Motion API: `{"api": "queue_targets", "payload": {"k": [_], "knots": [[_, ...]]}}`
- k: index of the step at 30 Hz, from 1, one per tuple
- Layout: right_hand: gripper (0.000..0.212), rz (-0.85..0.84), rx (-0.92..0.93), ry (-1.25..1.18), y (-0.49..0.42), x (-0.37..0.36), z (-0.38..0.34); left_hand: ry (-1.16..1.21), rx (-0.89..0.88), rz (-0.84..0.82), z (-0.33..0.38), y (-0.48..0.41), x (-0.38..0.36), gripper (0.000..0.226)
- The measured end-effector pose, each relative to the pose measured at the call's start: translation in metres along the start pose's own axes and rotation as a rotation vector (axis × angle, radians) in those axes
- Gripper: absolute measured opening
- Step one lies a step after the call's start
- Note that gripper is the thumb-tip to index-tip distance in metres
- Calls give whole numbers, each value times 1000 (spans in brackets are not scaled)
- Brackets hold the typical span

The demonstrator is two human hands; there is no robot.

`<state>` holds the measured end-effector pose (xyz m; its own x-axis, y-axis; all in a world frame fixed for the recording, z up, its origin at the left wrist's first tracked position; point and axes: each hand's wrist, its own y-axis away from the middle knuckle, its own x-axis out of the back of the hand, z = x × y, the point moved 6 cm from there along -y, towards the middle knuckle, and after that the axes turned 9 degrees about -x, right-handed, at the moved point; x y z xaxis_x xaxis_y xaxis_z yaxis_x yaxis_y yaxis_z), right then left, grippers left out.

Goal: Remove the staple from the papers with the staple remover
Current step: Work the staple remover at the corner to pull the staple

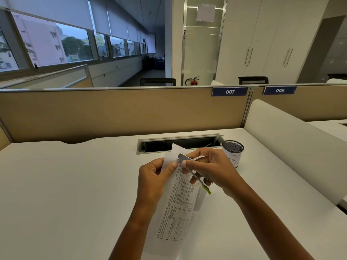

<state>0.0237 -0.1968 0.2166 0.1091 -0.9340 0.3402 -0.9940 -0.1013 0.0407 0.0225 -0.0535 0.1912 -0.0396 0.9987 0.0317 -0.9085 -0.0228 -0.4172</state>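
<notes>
My L hand (152,177) pinches the upper left edge of the papers (180,203), thumb on the front side and the other fingers curled behind the sheet. My R hand (216,169) grips the remover (194,172), with the thumb pressed near its metal head and the fingers curled round its body. The remover lies slanted across the top part of the papers: the metal head points up-left, just beside my L thumb near the top corner, and the green end sticks out down-right, past my R fingers. I cannot see the staple itself; it is too small or hidden under the tool.

The papers are printed w/ boxed text and run from my hands down toward me. The lower part seems to rest on the white desk (75,184).

Behind my R hand, near it, stands a black mesh cup (232,148), upright. Beside the cup, to the left, is an open cable slot (159,144) in the desk. At the back is a beige partition (112,109) w/ tags 007 (230,91) and 008 (279,90).
</notes>
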Motion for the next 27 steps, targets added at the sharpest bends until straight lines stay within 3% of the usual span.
{"api": "queue_targets", "payload": {"k": [10,21,27], "knots": [[5,9,38,-55,-3,0,0,-23,-16,1,-1,-3,3,4],[7,-1,52,-105,-7,-1,-2,-39,-41,-12,1,-8,7,5],[13,-40,18,-164,-10,-4,4,-47,-46,-23,-2,-9,8,17]]}}
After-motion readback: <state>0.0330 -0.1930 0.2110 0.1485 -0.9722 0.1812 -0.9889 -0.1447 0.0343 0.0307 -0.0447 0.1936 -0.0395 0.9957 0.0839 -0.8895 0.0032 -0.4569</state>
